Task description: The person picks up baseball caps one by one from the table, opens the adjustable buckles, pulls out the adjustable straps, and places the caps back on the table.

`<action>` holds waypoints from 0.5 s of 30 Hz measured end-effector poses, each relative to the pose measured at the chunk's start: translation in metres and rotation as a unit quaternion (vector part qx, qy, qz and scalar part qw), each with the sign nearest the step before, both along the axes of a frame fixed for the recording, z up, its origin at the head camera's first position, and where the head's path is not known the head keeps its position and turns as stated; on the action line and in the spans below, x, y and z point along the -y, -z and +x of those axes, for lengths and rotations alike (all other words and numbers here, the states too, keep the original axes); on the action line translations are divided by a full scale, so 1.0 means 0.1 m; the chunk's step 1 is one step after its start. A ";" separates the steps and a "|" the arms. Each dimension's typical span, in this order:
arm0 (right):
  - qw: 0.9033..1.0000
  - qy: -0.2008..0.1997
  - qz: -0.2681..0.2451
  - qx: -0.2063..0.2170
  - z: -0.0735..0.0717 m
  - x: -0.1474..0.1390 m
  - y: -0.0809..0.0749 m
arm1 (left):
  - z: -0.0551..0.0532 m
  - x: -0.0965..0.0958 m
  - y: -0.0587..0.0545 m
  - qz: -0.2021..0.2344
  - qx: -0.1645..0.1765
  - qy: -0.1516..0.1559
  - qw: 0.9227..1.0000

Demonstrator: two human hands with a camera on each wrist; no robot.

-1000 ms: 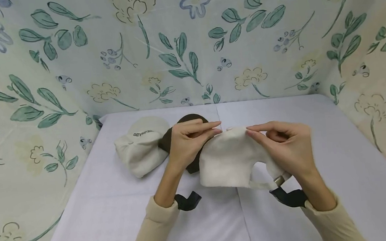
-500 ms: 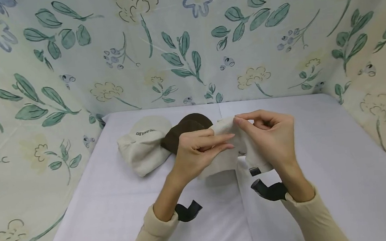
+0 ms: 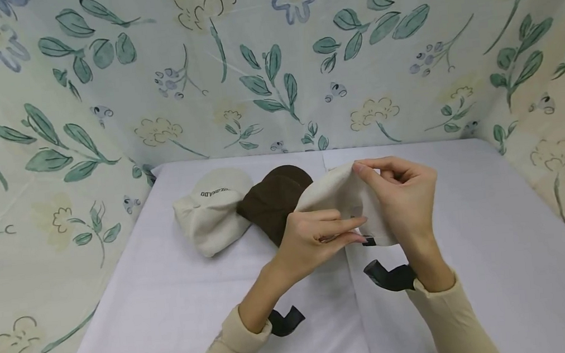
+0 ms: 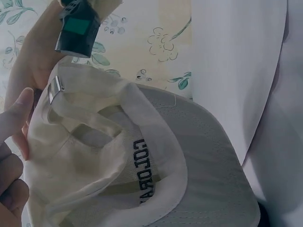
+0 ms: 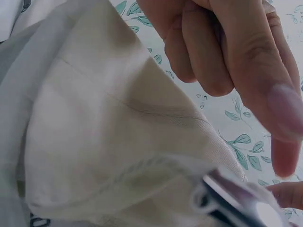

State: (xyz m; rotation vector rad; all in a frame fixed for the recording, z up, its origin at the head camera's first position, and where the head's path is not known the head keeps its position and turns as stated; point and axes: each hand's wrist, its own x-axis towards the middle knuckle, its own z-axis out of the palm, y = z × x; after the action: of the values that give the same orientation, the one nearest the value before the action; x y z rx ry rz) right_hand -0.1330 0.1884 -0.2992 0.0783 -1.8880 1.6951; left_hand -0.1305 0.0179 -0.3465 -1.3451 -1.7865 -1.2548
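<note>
An off-white baseball cap (image 3: 331, 186) hangs over the table, pinched at its top edge between the thumb and index finger of my right hand (image 3: 405, 199). In front of it, near the lower edge, my left hand (image 3: 313, 235) has its index finger and thumb stretched out to the right, with a gap between the tips. In the left wrist view the cap's brim (image 4: 203, 146) lies to the right. The metal strap buckle (image 4: 56, 90) sits at the upper left, and dark COLORADO lettering (image 4: 143, 165) shows partly within the opening.
To the left on the white-covered table (image 3: 173, 309) lie another off-white cap (image 3: 210, 213) with COLORADO on it and a dark brown cap (image 3: 274, 199), side by side. Floral cloth (image 3: 236, 107) hangs behind and at both sides. Black wrist-camera mounts (image 3: 389, 275) stick out at both wrists.
My right hand has moved left and slightly up with the cap, which has turned and tilted. My left hand has moved down and right from the cap's top edge to in front of it.
</note>
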 end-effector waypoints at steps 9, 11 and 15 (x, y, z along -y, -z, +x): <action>0.998 0.016 -0.055 -0.002 -0.02 -0.13 -0.03 | 0.03 -0.14 0.12 -0.022 -0.072 -0.086 0.993; 0.998 0.018 -0.066 -0.008 -0.01 -0.16 -0.05 | 0.03 -0.18 0.15 -0.022 -0.082 -0.102 0.991; 0.996 0.021 -0.083 -0.022 -0.02 -0.19 -0.06 | 0.04 -0.26 0.22 -0.006 -0.095 -0.123 0.988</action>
State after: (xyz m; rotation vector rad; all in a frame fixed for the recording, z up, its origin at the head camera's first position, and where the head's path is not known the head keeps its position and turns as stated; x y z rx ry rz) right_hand -0.1349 0.2076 -0.2932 0.0101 -1.6988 1.8001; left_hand -0.1269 0.0434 -0.3682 -1.1660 -1.7647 -0.9534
